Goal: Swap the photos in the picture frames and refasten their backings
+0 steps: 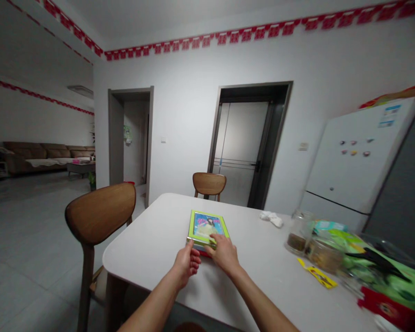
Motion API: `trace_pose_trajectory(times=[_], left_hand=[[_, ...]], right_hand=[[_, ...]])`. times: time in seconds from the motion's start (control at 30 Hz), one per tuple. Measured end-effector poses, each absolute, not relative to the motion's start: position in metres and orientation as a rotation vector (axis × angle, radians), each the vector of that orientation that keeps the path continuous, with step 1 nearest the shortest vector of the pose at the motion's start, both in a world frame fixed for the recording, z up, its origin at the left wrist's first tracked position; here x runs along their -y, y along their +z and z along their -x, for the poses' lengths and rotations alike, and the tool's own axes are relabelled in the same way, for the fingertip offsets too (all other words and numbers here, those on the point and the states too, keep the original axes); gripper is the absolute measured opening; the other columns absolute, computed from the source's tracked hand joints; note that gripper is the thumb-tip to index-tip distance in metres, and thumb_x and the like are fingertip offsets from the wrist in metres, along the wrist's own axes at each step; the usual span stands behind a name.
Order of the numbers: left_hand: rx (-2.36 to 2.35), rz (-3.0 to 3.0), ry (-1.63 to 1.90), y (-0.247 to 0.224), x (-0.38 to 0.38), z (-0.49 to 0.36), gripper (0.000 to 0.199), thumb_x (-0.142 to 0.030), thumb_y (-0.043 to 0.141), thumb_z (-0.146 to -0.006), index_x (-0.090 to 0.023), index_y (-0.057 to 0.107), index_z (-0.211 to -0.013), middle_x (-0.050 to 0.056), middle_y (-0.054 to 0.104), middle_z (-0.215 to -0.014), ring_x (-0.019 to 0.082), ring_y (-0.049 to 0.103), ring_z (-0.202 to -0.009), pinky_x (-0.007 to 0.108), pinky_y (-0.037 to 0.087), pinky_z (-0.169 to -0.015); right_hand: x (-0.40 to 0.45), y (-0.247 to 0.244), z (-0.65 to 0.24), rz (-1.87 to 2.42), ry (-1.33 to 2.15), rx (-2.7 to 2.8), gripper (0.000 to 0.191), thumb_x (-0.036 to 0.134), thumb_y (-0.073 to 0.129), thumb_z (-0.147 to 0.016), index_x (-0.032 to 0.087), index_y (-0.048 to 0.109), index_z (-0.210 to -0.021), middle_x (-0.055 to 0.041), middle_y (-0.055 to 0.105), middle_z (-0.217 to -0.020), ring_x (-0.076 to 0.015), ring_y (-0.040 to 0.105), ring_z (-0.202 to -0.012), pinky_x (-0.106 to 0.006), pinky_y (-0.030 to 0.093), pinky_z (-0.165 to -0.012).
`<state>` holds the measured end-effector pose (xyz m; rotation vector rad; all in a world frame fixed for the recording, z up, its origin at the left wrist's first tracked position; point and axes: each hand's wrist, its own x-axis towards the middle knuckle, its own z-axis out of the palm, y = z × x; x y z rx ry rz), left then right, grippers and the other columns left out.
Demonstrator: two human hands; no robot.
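A flat, book-like box [207, 227] lies on the white table, with a lime-green border and a picture of a long-haired figure in a pale yellow dress on blue. Red shows under its near edge. At its near left corner is my left hand [186, 264], thumb up against the edge and the other fingers curled in; whether anything small is pinched there is hard to see. My right hand [225, 252] rests over the near right part of the box, its fingers apart and touching the cover and front edge.
Wooden chairs stand left of the table [141, 240] and behind it, one a brown chair [103, 214]. To the right are a crumpled white tissue [271, 218], a glass jar [297, 235], a yellow packet [320, 276], a clear container [323, 253] and green bags [394, 281]. Beyond stands a white fridge [352, 175].
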<state>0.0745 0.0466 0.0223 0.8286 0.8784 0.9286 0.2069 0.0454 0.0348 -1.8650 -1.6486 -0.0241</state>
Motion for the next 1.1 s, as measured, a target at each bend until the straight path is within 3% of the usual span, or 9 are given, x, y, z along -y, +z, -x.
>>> trace_pose_trajectory(times=[0.1, 0.23, 0.33, 0.43, 0.53, 0.6, 0.77, 0.9, 1.1], left_hand=[[-0.898, -0.796, 0.947, -0.005, -0.046, -0.074, 0.041, -0.055, 0.054, -0.066, -0.015, 0.046, -0.061, -0.004, 0.05, -0.043, 0.006, 0.042, -0.035, 0.016, 0.026, -0.039], [-0.83, -0.784, 1.012, -0.014, -0.04, -0.082, 0.034, -0.043, 0.062, -0.062, -0.014, 0.051, -0.077, 0.001, 0.059, -0.06, 0.01, 0.054, -0.049, 0.02, 0.037, -0.047], [-0.683, -0.813, 1.163, -0.005, -0.028, -0.089, 0.039, -0.04, 0.061, -0.062, -0.014, 0.054, -0.09, 0.005, 0.063, -0.082, 0.016, 0.059, -0.07, 0.023, 0.043, -0.06], [-0.664, -0.987, 1.344, 0.012, -0.001, -0.088, 0.038, -0.035, 0.06, -0.064, -0.01, 0.056, -0.092, 0.009, 0.063, -0.088, 0.022, 0.058, -0.082, 0.027, 0.044, -0.07], [-0.801, -1.393, 1.39, 0.033, 0.035, -0.076, 0.029, -0.029, 0.052, -0.072, -0.012, 0.056, -0.096, 0.007, 0.064, -0.087, 0.02, 0.058, -0.079, 0.027, 0.045, -0.071], [-0.759, -1.828, 1.405, 0.043, 0.057, -0.064, 0.03, -0.024, 0.045, -0.076, -0.015, 0.053, -0.104, 0.006, 0.063, -0.093, 0.018, 0.058, -0.08, 0.027, 0.046, -0.072], [-0.411, -2.901, 1.502, 0.037, 0.084, -0.045, 0.035, -0.028, 0.041, -0.079, -0.014, 0.049, -0.109, 0.012, 0.061, -0.101, 0.021, 0.058, -0.083, 0.03, 0.048, -0.071], [-0.511, -3.103, 1.548, 0.007, 0.082, -0.049, 0.025, -0.025, 0.036, -0.084, -0.019, 0.053, -0.1, 0.005, 0.065, -0.091, 0.014, 0.057, -0.067, 0.024, 0.048, -0.063], [-0.62, -3.057, 1.649, -0.035, 0.07, -0.063, 0.021, -0.029, 0.038, -0.083, -0.024, 0.056, -0.092, 0.001, 0.065, -0.086, 0.014, 0.056, -0.073, 0.031, 0.041, -0.078]], right_hand=[[-0.047, 0.024, -0.21, 1.93, -0.172, 1.804, 0.04, 0.019, 0.057, -0.063, 0.023, 0.051, -0.102, -0.0067, 0.054, -0.105, -0.0224, 0.043, -0.099, -0.034, 0.03, -0.079], [-0.029, 0.025, -0.201, 1.855, -0.248, 2.03, 0.023, 0.015, 0.049, -0.067, 0.021, 0.056, -0.088, -0.0054, 0.055, -0.093, -0.0193, 0.045, -0.09, -0.03, 0.031, -0.076], [-0.001, 0.029, -0.192, 1.672, -0.079, 2.045, 0.019, 0.016, 0.049, -0.066, 0.02, 0.056, -0.084, -0.0053, 0.055, -0.091, -0.0193, 0.046, -0.089, -0.03, 0.033, -0.078], [0.029, 0.04, -0.191, 1.501, 0.287, 1.752, 0.028, 0.028, 0.054, -0.065, 0.02, 0.055, -0.092, -0.0077, 0.053, -0.104, -0.0215, 0.044, -0.099, -0.033, 0.033, -0.085], [0.059, 0.061, -0.198, 1.33, 0.761, 1.173, 0.053, 0.047, 0.051, -0.066, 0.024, 0.044, -0.113, -0.0076, 0.045, -0.121, -0.0231, 0.043, -0.108, -0.036, 0.038, -0.082], [0.078, 0.073, -0.202, 1.137, 1.002, 0.874, 0.059, 0.053, 0.046, -0.068, 0.028, 0.035, -0.121, -0.0059, 0.047, -0.121, -0.0227, 0.046, -0.105, -0.037, 0.042, -0.077], [0.112, 0.072, -0.204, 0.932, 1.381, 0.634, 0.052, 0.044, 0.054, -0.065, 0.015, 0.051, -0.108, -0.0095, 0.064, -0.095, -0.025, 0.058, -0.087, -0.037, 0.046, -0.073], [0.111, 0.045, -0.208, 0.951, 1.447, 0.7, 0.04, 0.034, 0.055, -0.062, 0.014, 0.059, -0.096, -0.0082, 0.067, -0.086, -0.0239, 0.061, -0.078, -0.035, 0.046, -0.072], [0.086, 0.008, -0.224, 1.17, 1.322, 0.974, 0.039, 0.023, 0.047, -0.061, 0.011, 0.056, -0.097, -0.0072, 0.067, -0.083, -0.0197, 0.061, -0.073, -0.03, 0.046, -0.066]])
